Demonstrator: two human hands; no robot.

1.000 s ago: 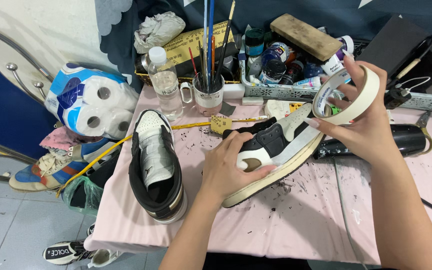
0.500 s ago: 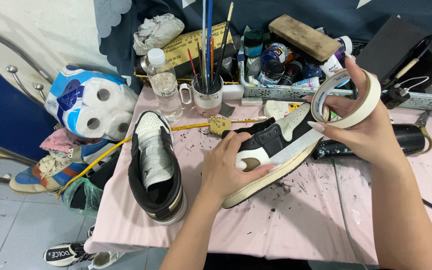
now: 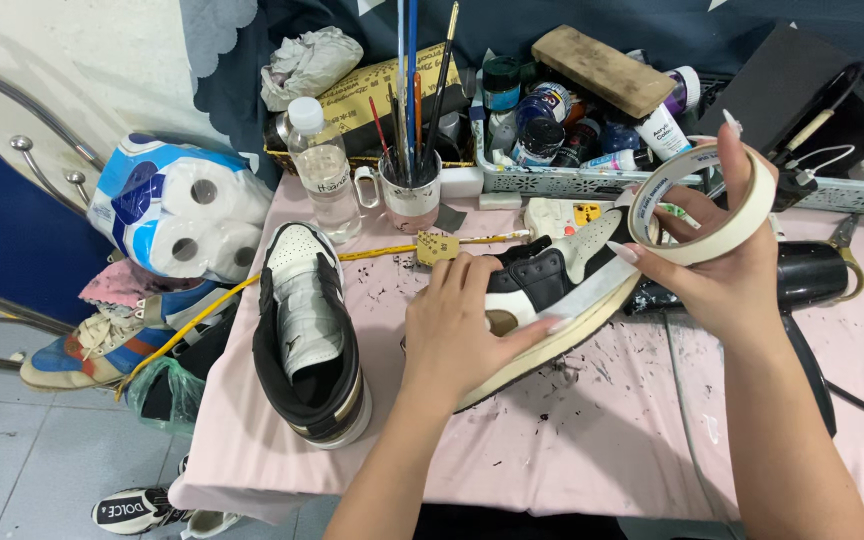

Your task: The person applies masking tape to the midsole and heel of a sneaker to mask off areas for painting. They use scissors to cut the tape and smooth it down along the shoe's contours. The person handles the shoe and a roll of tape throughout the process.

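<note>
Sneaker point(image 3: 552, 300) lies on its side, centre of pink desk point(image 3: 612, 440), sole toward the person. Left hand point(image 3: 457, 330) pressed flat on its heel, grip not clenched. Right hand point(image 3: 722, 270) grip grasping masking tape roll point(image 3: 697, 205) just above the toe. Second sneaker point(image 3: 307, 335) upright to the left, near brush mug point(image 3: 410, 190).

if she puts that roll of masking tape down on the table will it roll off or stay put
Laid flat, the roll of masking tape should stay put: it is a wide, thin ring. Set on edge it could roll. It looks light, since the right hand holds it up by the fingers alone. The pink table cover seems cloth, so probably little sliding.
</note>
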